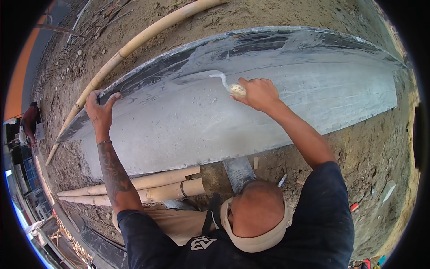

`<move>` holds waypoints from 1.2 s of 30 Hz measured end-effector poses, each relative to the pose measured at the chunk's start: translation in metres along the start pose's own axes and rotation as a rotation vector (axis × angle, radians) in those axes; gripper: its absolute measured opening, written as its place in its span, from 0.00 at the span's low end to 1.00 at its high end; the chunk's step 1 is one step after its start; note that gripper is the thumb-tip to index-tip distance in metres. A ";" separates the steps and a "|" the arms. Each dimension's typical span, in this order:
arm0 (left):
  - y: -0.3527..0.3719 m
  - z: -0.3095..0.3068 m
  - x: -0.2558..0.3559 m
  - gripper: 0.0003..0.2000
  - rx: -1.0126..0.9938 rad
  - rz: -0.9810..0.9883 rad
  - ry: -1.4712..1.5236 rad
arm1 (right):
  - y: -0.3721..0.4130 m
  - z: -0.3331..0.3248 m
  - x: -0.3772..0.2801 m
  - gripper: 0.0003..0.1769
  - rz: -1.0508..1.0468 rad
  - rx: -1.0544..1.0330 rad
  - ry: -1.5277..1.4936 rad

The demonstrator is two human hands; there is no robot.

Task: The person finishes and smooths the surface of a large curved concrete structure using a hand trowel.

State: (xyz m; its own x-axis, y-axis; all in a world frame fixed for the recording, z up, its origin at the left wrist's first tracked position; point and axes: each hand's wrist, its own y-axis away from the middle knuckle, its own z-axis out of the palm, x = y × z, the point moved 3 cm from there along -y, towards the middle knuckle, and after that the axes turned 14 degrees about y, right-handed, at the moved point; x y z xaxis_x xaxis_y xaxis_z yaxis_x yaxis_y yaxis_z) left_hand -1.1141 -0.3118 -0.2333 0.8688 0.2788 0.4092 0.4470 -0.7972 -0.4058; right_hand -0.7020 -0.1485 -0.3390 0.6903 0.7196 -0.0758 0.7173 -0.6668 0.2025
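My right hand (pixel 260 94) is closed round the pale handle of a trowel (pixel 219 77). Its bent metal neck leads to a cement-smeared blade lying against the grey surface, hard to tell from it. Wet-looking grey cement (pixel 179 130) covers a long, wide slab in front of me. Along the slab's far side runs a dark, cement-streaked raised board (pixel 260 42). At the left, my left hand (pixel 101 110) grips this board's top edge, with the fingers over the rim and the thumb on the near side.
A long bamboo pole (pixel 130 47) lies on the soil beyond the board. More bamboo poles (pixel 172 190) lie on the near side. Thin rods (pixel 96 29) are at the upper left, and a person (pixel 30 121) is at the far left. Small debris (pixel 387 190) dots the ground at right.
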 end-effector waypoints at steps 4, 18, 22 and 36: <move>0.001 -0.004 -0.006 0.26 -0.003 0.009 -0.026 | 0.043 -0.004 0.077 0.27 0.175 0.025 0.063; 0.002 -0.003 -0.005 0.25 -0.017 -0.002 -0.043 | 0.022 -0.049 0.079 0.28 0.072 0.040 0.099; 0.003 -0.002 -0.002 0.25 -0.008 0.019 -0.026 | 0.070 -0.044 0.129 0.28 0.221 0.040 0.086; 0.004 0.000 -0.003 0.28 0.003 -0.009 -0.046 | 0.154 -0.035 0.177 0.24 0.510 0.110 0.149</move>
State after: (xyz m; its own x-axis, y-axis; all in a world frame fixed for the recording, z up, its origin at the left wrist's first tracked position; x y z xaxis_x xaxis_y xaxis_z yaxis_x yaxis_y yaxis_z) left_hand -1.1150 -0.3158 -0.2364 0.8735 0.3106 0.3750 0.4557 -0.7926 -0.4050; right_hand -0.4723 -0.1173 -0.2872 0.9382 0.3134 0.1467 0.3056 -0.9493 0.0734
